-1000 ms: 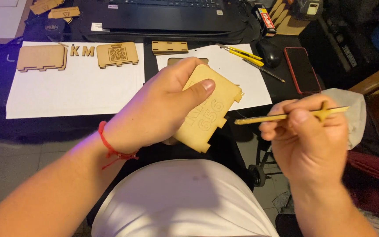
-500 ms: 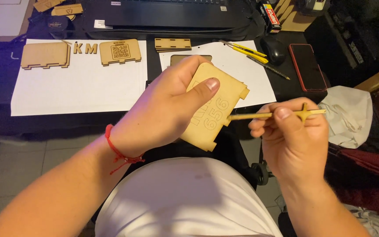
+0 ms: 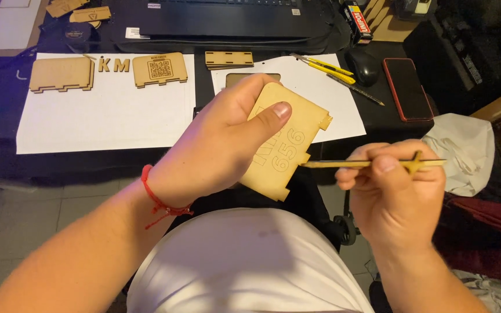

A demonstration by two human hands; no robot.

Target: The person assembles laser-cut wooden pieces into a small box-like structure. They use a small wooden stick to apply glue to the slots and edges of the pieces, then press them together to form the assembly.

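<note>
1. We are gripping a flat wooden panel (image 3: 288, 139) in our left hand (image 3: 215, 148), fingers wrapped behind it and thumb pressing across its front face. The panel is tilting, held up over our lap in front of the desk edge, and it is carrying cut-out characters and notched tabs along its right edge.
2. We are pinching a thin wooden strip (image 3: 372, 164) in our right hand (image 3: 392, 194), fingers curled tight with thumb and forefinger closing on it near its right end. The strip is lying roughly level, and its left tip is touching the panel's right edge at a notch.
3. A red string bracelet (image 3: 158, 200) is sitting on our left wrist.
4. On the dark desk (image 3: 7, 159) behind, a white paper sheet (image 3: 105, 116) is lying at left, carrying a plain wooden panel (image 3: 62, 74), two small wooden letters (image 3: 113, 64) and a wooden panel with an engraved square code (image 3: 160, 69).
5. A second white sheet (image 3: 331, 98) is lying behind the held panel, with a narrow notched wooden piece (image 3: 229, 59) at its top left corner and two yellow-handled tools (image 3: 326, 66) crossing its top right.
6. A black mouse (image 3: 365, 66) and a red-cased phone (image 3: 407, 88) are sitting right of that sheet, near each other but apart.
7. A laptop (image 3: 221, 17) is sitting at the back.
8. A white cloth (image 3: 462, 150) is lying just beyond our right hand.
</note>
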